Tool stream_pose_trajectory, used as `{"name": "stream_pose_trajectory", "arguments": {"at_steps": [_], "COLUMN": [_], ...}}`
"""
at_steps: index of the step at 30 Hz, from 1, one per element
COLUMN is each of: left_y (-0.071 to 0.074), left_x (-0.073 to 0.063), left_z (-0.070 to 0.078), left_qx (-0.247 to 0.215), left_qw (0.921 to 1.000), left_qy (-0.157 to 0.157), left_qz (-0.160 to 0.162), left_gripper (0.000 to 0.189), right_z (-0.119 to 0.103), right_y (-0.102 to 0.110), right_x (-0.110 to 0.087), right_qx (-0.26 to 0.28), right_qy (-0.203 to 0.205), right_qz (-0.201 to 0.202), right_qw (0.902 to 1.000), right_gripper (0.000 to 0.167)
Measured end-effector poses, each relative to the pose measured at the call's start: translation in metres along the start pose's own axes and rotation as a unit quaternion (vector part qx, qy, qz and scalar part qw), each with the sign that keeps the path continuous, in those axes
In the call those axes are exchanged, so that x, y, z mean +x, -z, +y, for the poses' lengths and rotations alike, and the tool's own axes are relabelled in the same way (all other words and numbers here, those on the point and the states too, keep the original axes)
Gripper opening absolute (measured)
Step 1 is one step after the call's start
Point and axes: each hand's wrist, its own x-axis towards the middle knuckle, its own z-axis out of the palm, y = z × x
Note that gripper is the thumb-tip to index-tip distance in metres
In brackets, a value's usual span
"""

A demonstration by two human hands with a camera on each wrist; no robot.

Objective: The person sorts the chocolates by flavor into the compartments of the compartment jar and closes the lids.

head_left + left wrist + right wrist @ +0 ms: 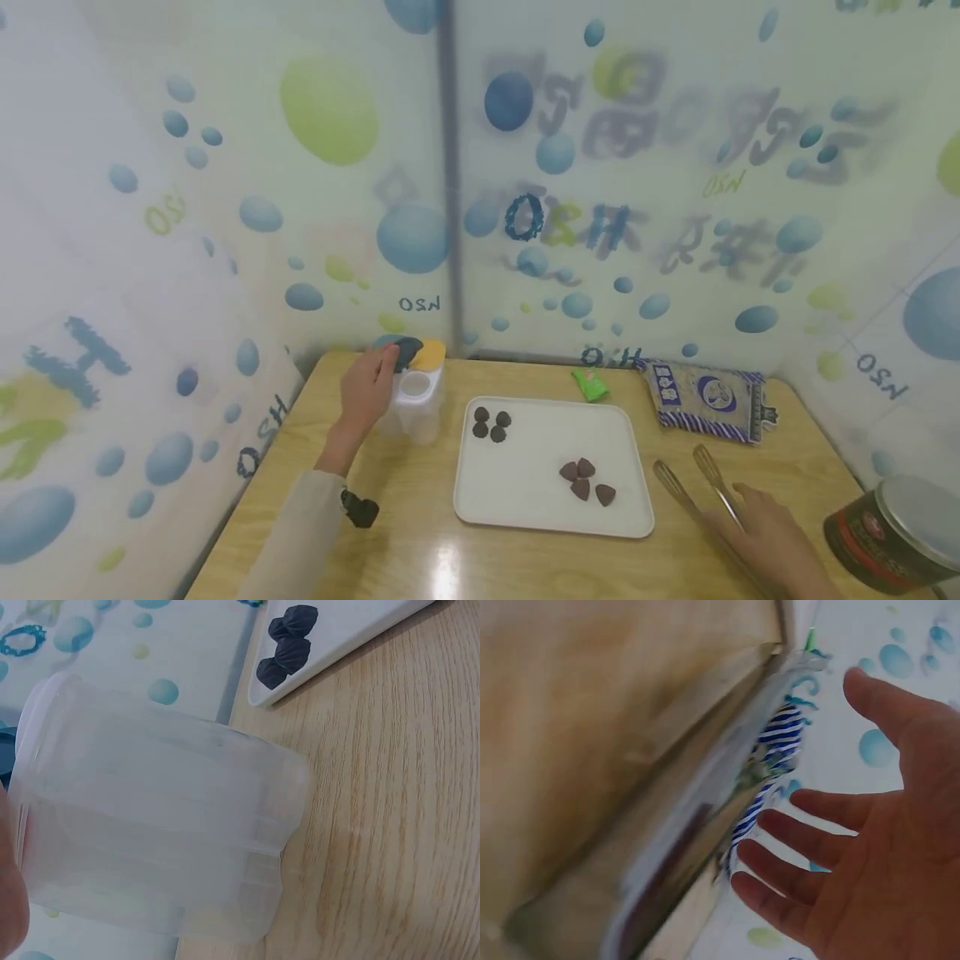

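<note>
My left hand point(367, 392) is at the top of a clear plastic container point(416, 417), its fingers pinching a dark blue flip cap point(407, 350) beside a yellow one point(431, 356). The container point(157, 817) stands on the table, seen sideways in the left wrist view. Metal tongs point(718, 482) with their arms apart lie at the right of the table. Over their near part is my right hand point(772, 533). In the right wrist view that hand point(862, 862) has spread, nearly straight fingers and nothing in the palm; whether it touches the tongs cannot be told.
A white tray point(525, 500) mid-table bears several dark ribbed lumps point(491, 425) and several brown triangular pieces point(581, 475). Behind it lie a green packet point(591, 385) and a clipped blue-white bag point(705, 400). A dark tin point(885, 537) stands far right. Patterned walls enclose the table.
</note>
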Motion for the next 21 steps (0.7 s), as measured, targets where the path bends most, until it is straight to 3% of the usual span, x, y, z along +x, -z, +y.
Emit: {"name": "stream_pose_trajectory", "arguments": {"at_steps": [4,13,21], "left_y": [-0.001,-0.002,0.001], "left_x": [-0.002,0.0,-0.001], "left_z": [0.0,-0.005,-0.003], "left_qx": [-0.004,-0.007,-0.003], "left_qw": [1.0,0.9999,0.9999], "left_qy": [-0.001,-0.006,0.007], "left_qz": [0.004,0.006,-0.007], "left_gripper": [0.05,0.053,0.046], "right_z": [0.02,0.022,0.023], "right_y": [-0.015,-0.026,-0.025], "right_x": [-0.007,-0.012,-0.013], "right_qx": [-0.02,-0.02,0.0], "right_qy": [-0.036,-0.056,-0.056], "right_qz": [-0.047,-0.021,-0.001], "right_qw": [0.9981,0.998,0.9984], "right_gripper": [0.102,0.104,0.092]}}
